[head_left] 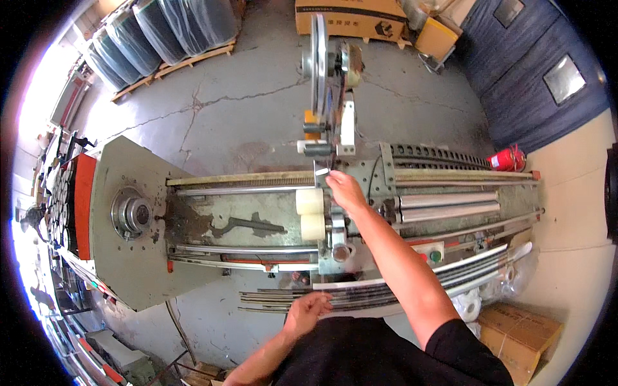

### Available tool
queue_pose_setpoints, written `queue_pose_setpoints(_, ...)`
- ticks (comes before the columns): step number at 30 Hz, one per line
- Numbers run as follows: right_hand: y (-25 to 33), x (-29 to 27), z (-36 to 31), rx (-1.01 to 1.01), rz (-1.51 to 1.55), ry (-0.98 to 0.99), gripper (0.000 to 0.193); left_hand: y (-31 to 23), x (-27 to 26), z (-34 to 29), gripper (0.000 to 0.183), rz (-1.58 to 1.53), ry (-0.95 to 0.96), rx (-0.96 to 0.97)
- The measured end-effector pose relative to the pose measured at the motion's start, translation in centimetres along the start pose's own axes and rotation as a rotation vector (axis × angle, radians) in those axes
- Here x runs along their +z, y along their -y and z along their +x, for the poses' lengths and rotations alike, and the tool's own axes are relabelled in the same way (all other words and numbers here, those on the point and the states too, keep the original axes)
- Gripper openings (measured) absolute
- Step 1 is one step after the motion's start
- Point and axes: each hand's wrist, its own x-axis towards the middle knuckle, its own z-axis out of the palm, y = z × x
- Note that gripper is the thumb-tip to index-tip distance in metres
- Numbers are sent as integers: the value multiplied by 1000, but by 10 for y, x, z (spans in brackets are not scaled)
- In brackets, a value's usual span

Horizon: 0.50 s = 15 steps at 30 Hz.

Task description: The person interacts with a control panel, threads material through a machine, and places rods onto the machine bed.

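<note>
My right hand (346,191) reaches over the carriage (372,172) of a long green machine. Its fingertips pinch a small white strip (322,172) beside the carriage's upper left edge. Just left of my forearm, two cream rollers (310,213) sit one nearer than the other on the carriage. My left hand (308,313) is held low, close to my body, with its fingers curled together. Anything between those fingers is too small to make out. Beside that hand lies a bundle of long thin rods (270,300).
The machine's headstock with a round chuck (134,212) stands left. Beyond the carriage rises an upright wheel (318,64). A red fire extinguisher (507,159) is at the far right, wrapped rolls (161,38) at the back left, and a cardboard box (518,341) at the near right.
</note>
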Motion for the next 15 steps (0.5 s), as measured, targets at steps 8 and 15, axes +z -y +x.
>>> queue_pose_setpoints(8, 18, 58, 46, 249, 409, 37, 32, -18, -43, -11, 45, 460, -345, 197)
queue_pose_setpoints(15, 15, 54, 38, 199, 310, -14, 33, -242, -65, 115, 77, 1127, -507, 790)
